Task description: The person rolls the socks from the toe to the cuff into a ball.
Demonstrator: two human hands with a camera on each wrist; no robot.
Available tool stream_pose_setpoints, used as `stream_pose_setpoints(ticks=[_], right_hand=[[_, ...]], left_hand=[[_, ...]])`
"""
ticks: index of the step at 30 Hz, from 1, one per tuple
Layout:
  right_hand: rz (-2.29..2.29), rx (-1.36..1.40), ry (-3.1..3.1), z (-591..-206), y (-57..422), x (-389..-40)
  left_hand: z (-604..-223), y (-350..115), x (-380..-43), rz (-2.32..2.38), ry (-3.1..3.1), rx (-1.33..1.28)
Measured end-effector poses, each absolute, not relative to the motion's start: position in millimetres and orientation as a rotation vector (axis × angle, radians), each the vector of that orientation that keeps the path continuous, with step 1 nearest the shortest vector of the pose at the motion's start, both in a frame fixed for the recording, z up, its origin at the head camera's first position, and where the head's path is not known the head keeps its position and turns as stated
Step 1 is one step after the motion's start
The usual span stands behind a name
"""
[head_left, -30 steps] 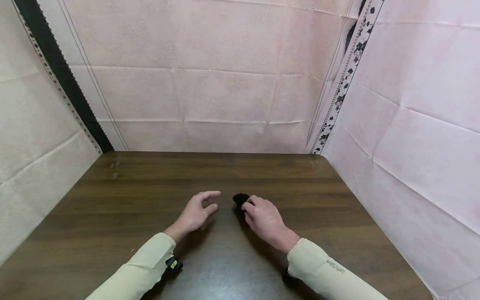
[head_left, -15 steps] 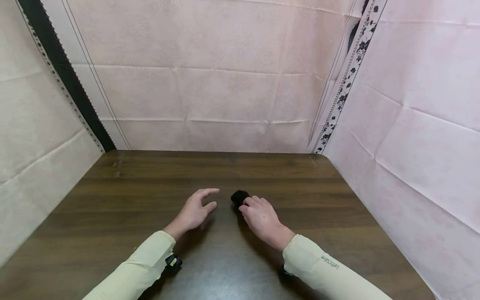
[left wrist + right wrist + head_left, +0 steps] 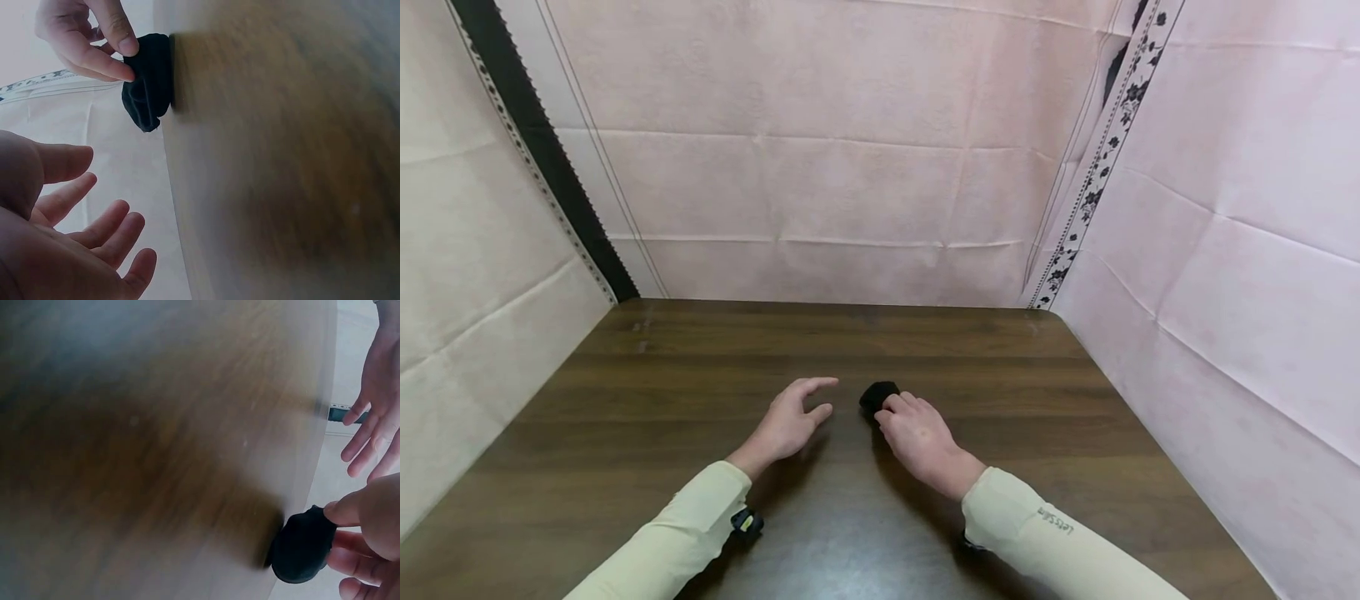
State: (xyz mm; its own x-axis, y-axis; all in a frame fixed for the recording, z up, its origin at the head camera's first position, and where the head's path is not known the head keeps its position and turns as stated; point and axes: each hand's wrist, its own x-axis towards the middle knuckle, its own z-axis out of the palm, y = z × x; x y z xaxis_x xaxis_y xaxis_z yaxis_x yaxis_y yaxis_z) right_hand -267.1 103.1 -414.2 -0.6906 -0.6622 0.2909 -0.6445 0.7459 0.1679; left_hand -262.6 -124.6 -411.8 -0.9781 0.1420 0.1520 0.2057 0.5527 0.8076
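Note:
In the head view, my right hand (image 3: 921, 433) pinches a small bundle of soft black cloth (image 3: 876, 395) near the middle of the table. Thumb and fingertips hold the near end of the bundle, and its far part bulges out beyond them. Seen from the left wrist, the black cloth (image 3: 147, 81) shows folds and a narrow loose end, and its other side is right at the tabletop. From the right wrist it looks rounded and crumpled (image 3: 304, 547). My left hand (image 3: 786, 421) hovers to the left of the bundle, holding nothing, its fingers spread and relaxed.
A dark brown wooden table (image 3: 647, 433) spreads under both hands. Pale pink cloth hangings (image 3: 850, 192) rise behind it and along both sides. Each sleeved forearm carries a small black device, the left one (image 3: 747, 523) easier to see.
My right hand has shifted slightly left with the black cloth, and more of the bundle shows past the fingertips. The left hand keeps nearly the same place and pose.

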Motion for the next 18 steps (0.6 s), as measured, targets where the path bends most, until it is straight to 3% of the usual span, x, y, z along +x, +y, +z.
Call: stream_pose_setpoints(ticks=[18], right_hand=[[0.190,0.955,-2.552,-403,144,-273]], left_hand=[[-411,-138,-268,-1.144,-2.747,-0.281]])
